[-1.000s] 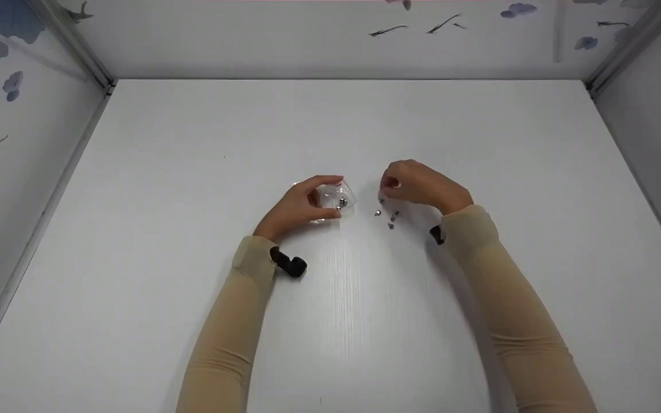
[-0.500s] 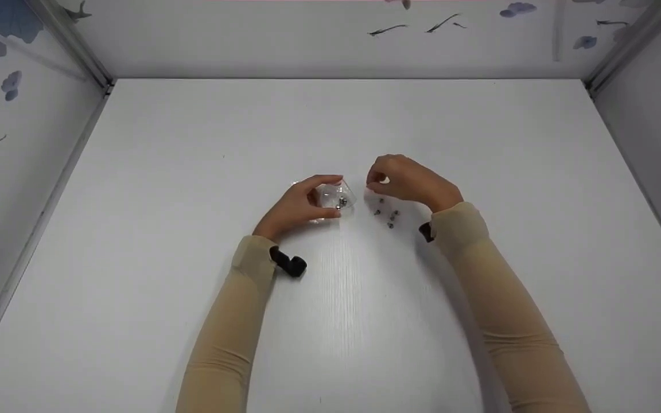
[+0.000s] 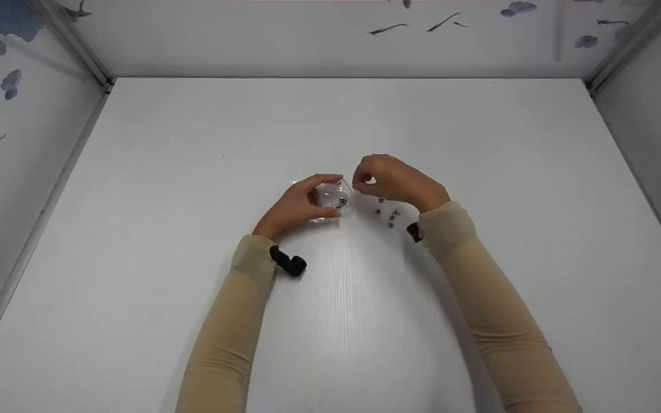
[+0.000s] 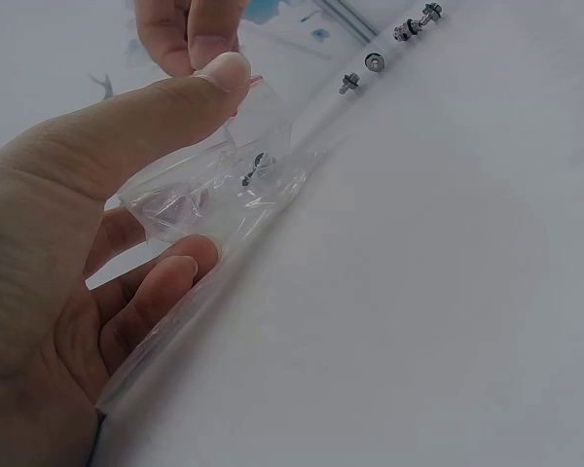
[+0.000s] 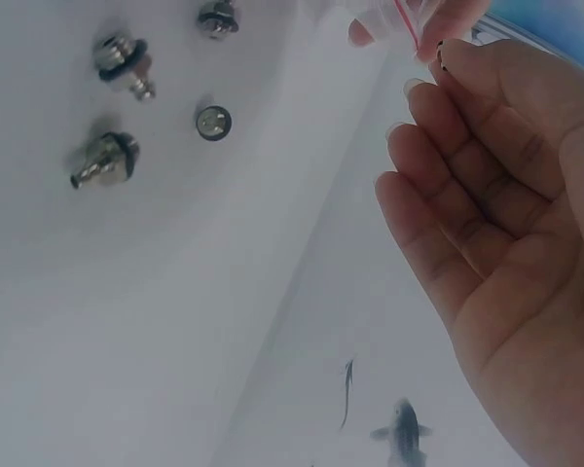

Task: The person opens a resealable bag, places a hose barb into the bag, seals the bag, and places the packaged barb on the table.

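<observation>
My left hand [image 3: 295, 207] holds a clear zip bag [image 4: 206, 195] with a red seal line, its thumb and fingers at the bag's mouth. A few small metal fittings [image 4: 257, 169] lie inside the plastic. Close to the right of the mouth is my right hand [image 3: 400, 180], thumb and index finger pinched together. Between those fingertips, in the right wrist view, a small dark edge of a metal fitting [image 5: 442, 58] shows; the rest of it is hidden. Several loose metal fittings with black rings [image 5: 117, 161] lie on the table below the right hand.
A white table [image 3: 330, 321] spreads beneath both arms. Pale panels with printed flowers and fish stand at the back [image 3: 284, 40] and along both sides. A black wrist camera [image 3: 290, 264] juts out beside the left wrist.
My right hand has risen from the loose fittings and moved left to the bag's mouth, fingertips pinched. The left hand and the bag stay nearly in place.
</observation>
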`<state>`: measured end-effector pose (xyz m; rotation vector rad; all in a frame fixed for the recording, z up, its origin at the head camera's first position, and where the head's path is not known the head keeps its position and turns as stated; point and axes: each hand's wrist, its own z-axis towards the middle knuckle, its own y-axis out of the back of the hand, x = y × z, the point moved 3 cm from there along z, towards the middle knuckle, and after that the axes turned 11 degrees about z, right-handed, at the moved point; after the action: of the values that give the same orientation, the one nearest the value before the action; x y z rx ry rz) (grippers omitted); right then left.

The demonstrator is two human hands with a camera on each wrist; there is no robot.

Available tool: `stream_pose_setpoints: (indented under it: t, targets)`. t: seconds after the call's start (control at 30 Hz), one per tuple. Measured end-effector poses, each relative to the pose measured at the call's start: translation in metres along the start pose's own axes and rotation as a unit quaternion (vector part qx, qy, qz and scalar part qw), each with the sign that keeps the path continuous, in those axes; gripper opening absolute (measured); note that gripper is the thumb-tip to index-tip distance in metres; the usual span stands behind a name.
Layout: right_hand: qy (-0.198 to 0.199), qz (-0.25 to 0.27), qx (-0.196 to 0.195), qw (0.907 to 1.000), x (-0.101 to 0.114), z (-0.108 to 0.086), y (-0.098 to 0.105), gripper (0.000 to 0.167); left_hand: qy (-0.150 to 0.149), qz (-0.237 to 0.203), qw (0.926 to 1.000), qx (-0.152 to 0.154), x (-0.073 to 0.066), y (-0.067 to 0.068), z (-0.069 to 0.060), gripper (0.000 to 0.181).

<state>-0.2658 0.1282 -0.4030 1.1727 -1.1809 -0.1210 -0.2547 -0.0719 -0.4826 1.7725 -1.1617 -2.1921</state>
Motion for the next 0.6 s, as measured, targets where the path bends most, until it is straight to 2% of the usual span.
stream_pose_setpoints:
  t: [0.4,0.6]
  targets:
    - [0.007,-0.004,0.004,1.0000,0.0053,0.0047,-0.0054,0.016,-0.002,0.006,1.0000,0.006,-0.0015,0.0008,0.0002,0.065]
    - [-0.001,0.003,0.008,1.0000,0.0040,0.0048,-0.0079,0.017,-0.005,0.005,0.9999,0.008,-0.0014,0.0005,0.0005,0.065]
